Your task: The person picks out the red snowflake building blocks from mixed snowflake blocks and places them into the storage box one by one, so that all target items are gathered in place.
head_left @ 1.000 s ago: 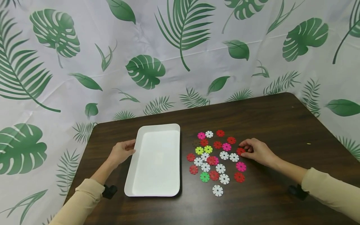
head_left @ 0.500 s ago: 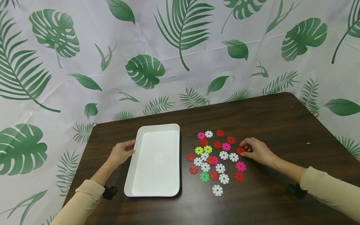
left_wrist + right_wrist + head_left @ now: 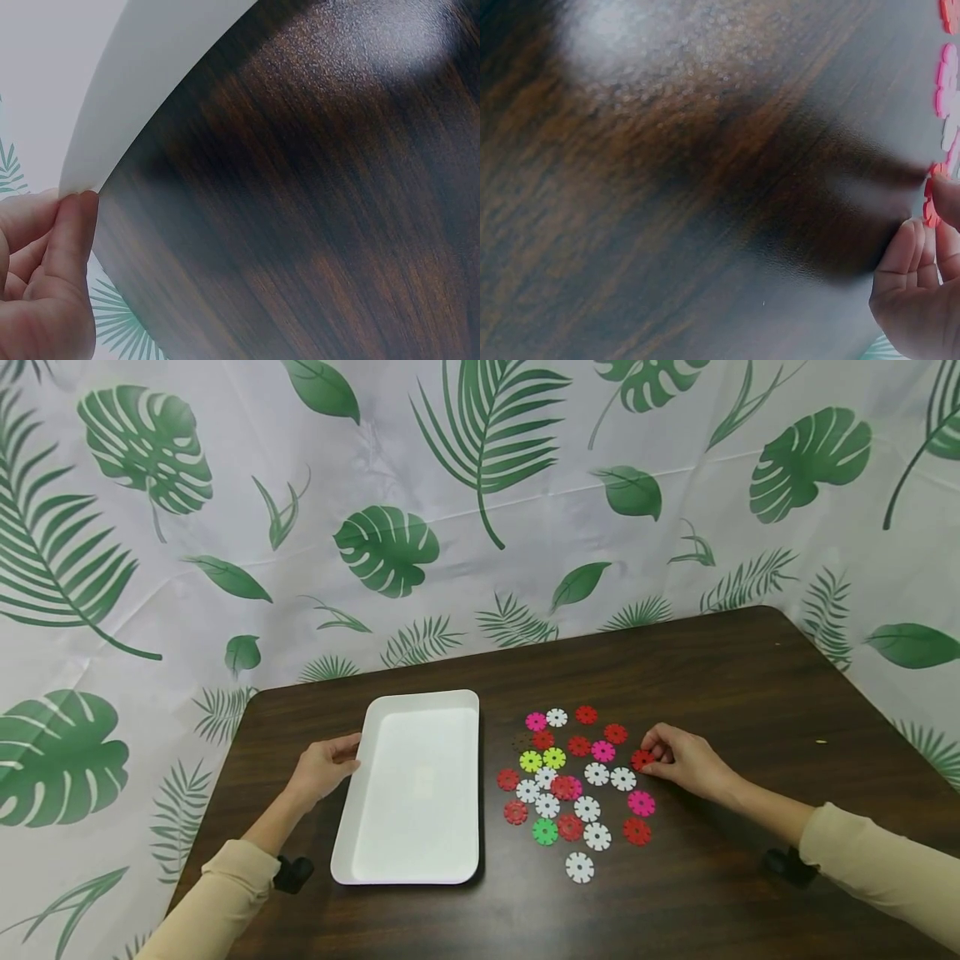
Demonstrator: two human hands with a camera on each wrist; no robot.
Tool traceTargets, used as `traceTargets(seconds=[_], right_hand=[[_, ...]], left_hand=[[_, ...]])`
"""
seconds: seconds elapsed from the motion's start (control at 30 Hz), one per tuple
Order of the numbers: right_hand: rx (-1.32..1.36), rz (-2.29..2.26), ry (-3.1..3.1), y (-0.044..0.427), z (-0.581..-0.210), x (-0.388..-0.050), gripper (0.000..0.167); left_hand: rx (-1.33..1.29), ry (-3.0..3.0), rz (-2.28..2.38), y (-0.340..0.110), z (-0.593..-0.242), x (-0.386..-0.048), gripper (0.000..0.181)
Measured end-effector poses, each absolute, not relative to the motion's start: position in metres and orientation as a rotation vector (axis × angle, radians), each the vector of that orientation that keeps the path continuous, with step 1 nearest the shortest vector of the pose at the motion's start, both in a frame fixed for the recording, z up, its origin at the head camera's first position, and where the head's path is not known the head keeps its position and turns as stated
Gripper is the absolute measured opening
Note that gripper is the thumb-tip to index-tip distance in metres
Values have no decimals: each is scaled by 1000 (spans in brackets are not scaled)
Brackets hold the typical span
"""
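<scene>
My left hand (image 3: 324, 768) pinches the left rim of a white rectangular tray (image 3: 471, 777), its thumb and fingertips meeting at the edge in the left wrist view. The tray lies flat with nothing inside. Right of the cluster, my right hand (image 3: 688, 763) holds a red notched plastic disc (image 3: 641, 760) between thumb and fingers; the red disc (image 3: 930, 196) is partly covered by the thumb in the right wrist view. Several similar discs lie flat on the table between tray and hand: white (image 3: 623, 778), pink (image 3: 641, 803), yellow (image 3: 554, 758), red and one green disc (image 3: 545, 832).
Some discs overlap, such as a red disc (image 3: 561, 787) on a pink one. Faint dark brown discs (image 3: 521, 742) blend into the wood table (image 3: 720, 677). A tiny yellow scrap (image 3: 821, 742) lies far right. A leaf-print cloth (image 3: 517, 585) hangs behind the table.
The right hand's fingers have shifted slightly, and the red disc at its fingertips has moved a little up and right against its neighbours. The left hand and tray stay put.
</scene>
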State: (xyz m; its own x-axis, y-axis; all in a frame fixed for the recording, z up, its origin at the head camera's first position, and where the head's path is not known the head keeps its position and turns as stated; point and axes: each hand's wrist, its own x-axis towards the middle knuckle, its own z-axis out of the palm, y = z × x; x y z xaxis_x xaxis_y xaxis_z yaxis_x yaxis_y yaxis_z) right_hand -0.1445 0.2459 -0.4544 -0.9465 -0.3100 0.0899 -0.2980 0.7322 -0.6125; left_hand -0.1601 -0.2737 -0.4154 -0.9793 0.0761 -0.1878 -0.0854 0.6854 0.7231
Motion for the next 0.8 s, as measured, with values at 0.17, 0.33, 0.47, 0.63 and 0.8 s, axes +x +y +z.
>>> traceTargets(seconds=[0.17, 0.33, 0.47, 0.63, 0.8], right_hand=[[-492, -1036, 2904, 246, -453, -146, 21], [-477, -1075, 2882, 247, -450, -147, 16], [-433, -1170, 2796, 247, -445, -149, 13], [-362, -1320, 2667, 245, -439, -153, 13], [-323, -1428, 2570, 236, -430, -155, 17]], left_hand=[[-12, 2698, 1167, -274, -415, -160, 46], [-14, 2702, 1165, -273, -415, -160, 46], [-17, 2700, 1169, -273, -415, -160, 45], [-24, 2700, 1170, -273, -415, -160, 46], [-33, 2701, 1170, -273, -416, -161, 46]])
